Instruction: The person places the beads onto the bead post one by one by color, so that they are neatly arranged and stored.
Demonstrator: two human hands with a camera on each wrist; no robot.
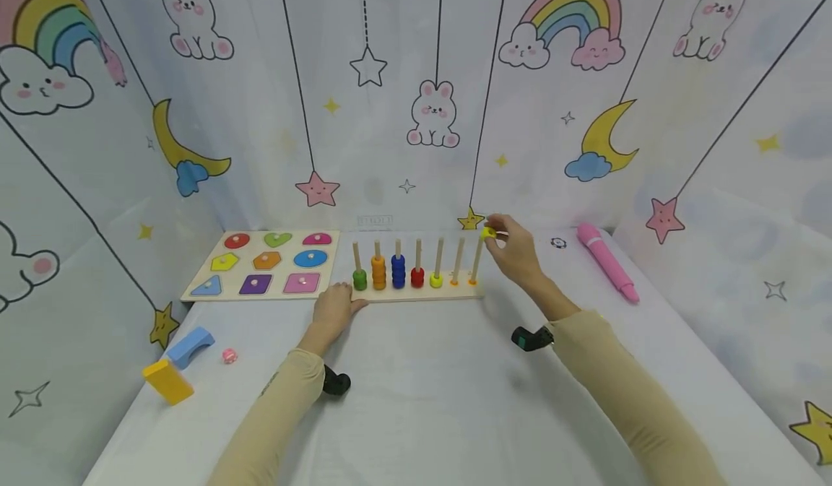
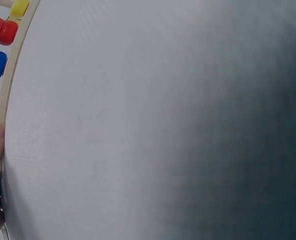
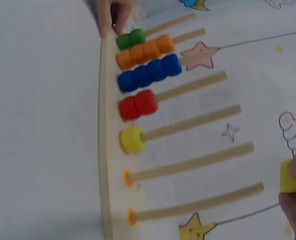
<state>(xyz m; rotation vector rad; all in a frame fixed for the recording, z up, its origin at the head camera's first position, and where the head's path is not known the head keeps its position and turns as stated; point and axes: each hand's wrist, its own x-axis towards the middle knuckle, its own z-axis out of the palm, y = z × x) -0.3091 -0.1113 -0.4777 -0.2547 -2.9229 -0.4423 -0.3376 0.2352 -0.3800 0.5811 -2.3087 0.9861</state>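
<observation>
A wooden bead-stacking board (image 1: 422,294) with a row of upright pegs stands at the back of the table. My left hand (image 1: 334,310) holds its left end, the thumb along the front edge. Between thumb and fingers, my right hand (image 1: 518,255) pinches a yellow bead (image 3: 289,177) close to the top of the rightmost peg (image 3: 203,201), just off its tip. From the left, pegs carry green beads (image 3: 131,38), orange beads (image 3: 145,51), blue beads (image 3: 149,73), red beads (image 3: 138,104) and one yellow bead (image 3: 132,139). The two rightmost pegs bear no beads.
A shape puzzle board (image 1: 221,269) lies left of the bead board. Nearer on the left are a blue arch block (image 1: 191,346), a yellow block (image 1: 168,381) and a small pink object (image 1: 230,356). At the right lies a pink marker-shaped object (image 1: 607,262).
</observation>
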